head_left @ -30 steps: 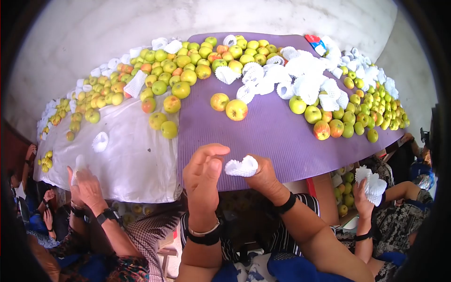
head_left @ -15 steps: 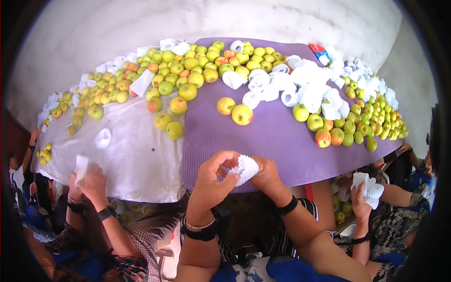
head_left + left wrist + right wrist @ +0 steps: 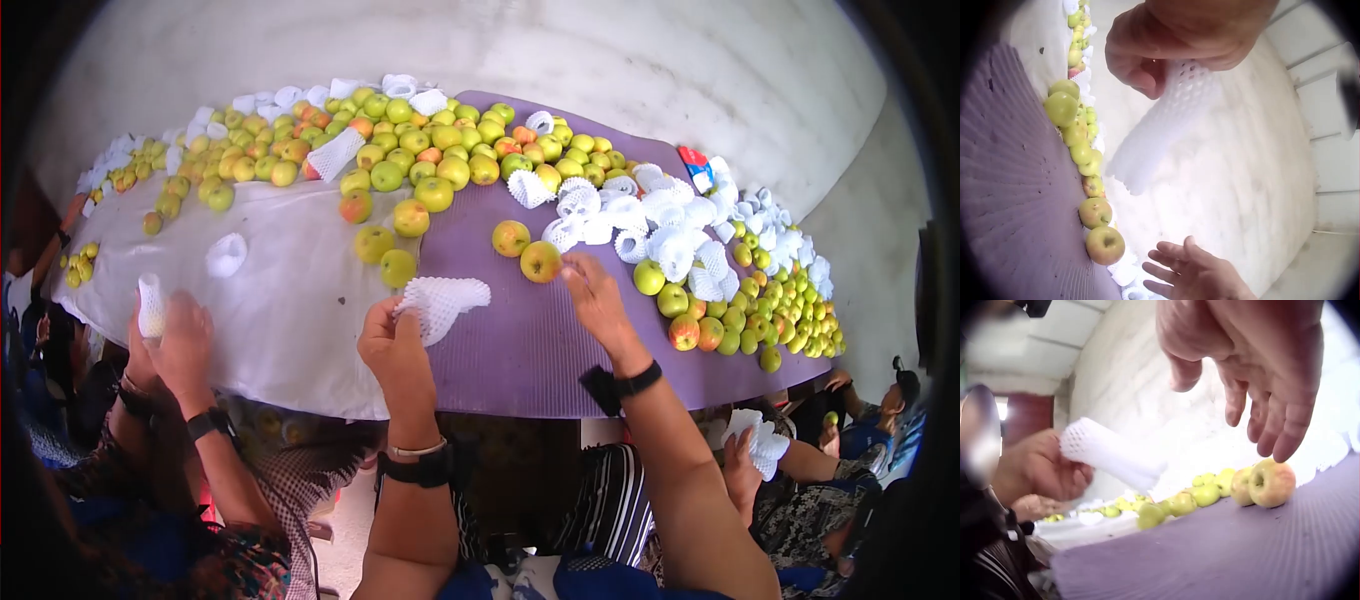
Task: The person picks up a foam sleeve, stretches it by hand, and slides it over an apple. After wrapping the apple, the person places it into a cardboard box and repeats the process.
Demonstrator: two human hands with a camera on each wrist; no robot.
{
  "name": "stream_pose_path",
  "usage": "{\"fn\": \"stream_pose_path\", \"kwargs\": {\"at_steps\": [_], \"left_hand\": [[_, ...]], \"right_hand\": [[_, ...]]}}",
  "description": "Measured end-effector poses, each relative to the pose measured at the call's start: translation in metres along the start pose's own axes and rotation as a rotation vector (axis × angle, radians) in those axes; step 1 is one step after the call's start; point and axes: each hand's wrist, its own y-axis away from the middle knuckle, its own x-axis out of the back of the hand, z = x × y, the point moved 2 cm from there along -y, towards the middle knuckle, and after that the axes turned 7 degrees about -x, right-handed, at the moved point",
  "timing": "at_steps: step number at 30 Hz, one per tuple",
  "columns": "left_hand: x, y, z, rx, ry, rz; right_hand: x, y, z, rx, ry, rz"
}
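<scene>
A white foam net sleeve (image 3: pixel 445 305) is pinched between the thumb and fingers of my left hand (image 3: pixel 396 362). In the left wrist view the sleeve (image 3: pixel 1160 134) hangs limp from that hand. My right hand (image 3: pixel 600 308) reaches over the purple ribbed mat toward a yellow-red apple (image 3: pixel 540 262). Seen from the right wrist, its fingers (image 3: pixel 1288 437) extend loosely, tips just above the apple (image 3: pixel 1274 483), with nothing gripped. Beside that apple sits a second yellowish apple (image 3: pixel 510 238).
A pile of apples (image 3: pixel 400 160) lies along the wall, with another heap (image 3: pixel 790 300) at right. White foam sleeves (image 3: pixel 640 215) are heaped between them. People work at both sides: one pair of hands (image 3: pixel 180 340) at left, another hand (image 3: pixel 742 470) at right holding foam sleeves.
The foam sleeve was between both hands; now my left hand alone holds it, farther left. My right hand has let go and moved forward to the front apple. The head view has shifted.
</scene>
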Motion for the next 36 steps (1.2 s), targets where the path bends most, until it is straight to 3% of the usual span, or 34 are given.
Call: {"fn": "stream_pose_path", "kwargs": {"at_steps": [2, 6, 8, 12, 14, 18, 21, 24, 26, 27, 29, 30, 32, 36], "left_hand": [[0.002, -0.002, 0.000, -0.046, 0.009, 0.030], [0.002, -0.004, 0.002, -0.029, 0.036, 0.050], [0.002, -0.004, 0.004, 0.004, 0.064, 0.068], [0.002, -0.005, 0.000, -0.004, 0.093, 0.030], [0.003, -0.005, -0.005, -0.022, 0.030, 0.022], [0.002, -0.005, -0.005, -0.044, 0.033, 0.024], [0.001, -0.004, -0.007, -0.053, 0.026, 0.021], [-0.001, -0.004, -0.014, -0.060, -0.023, 0.001], [-0.001, -0.003, -0.021, -0.126, -0.189, 0.005], [-0.003, -0.002, -0.020, -0.125, -0.195, 0.005], [-0.010, 0.002, -0.018, -0.102, -0.184, -0.017], [-0.013, 0.004, -0.019, -0.101, -0.189, -0.025], [-0.018, 0.009, -0.020, -0.170, -0.384, -0.066], [-0.029, 0.023, -0.028, -0.191, -0.441, -0.116]], "right_hand": [[-0.012, -0.026, 0.010, 0.235, 0.140, 0.181], [-0.032, -0.049, 0.031, 0.336, 0.310, 0.269], [-0.029, -0.049, 0.027, 0.042, 0.307, 0.132], [-0.032, -0.032, 0.008, 0.087, 0.457, 0.192], [-0.042, -0.030, 0.012, -0.163, 0.361, -0.104], [-0.052, -0.006, 0.002, -0.095, 0.295, -0.174], [-0.054, 0.013, -0.004, -0.041, 0.389, -0.051], [-0.049, 0.024, -0.002, -0.045, 0.267, 0.000], [-0.041, 0.043, -0.003, -0.364, -0.557, -0.180], [-0.036, 0.053, -0.007, -0.367, -0.561, -0.183], [-0.028, 0.075, -0.016, -0.363, -1.138, -0.329], [-0.027, 0.084, -0.017, -0.365, -1.146, -0.324], [-0.028, 0.096, -0.022, -0.370, -1.440, -0.317], [-0.030, 0.100, -0.026, -0.298, -1.451, -0.415]]}}
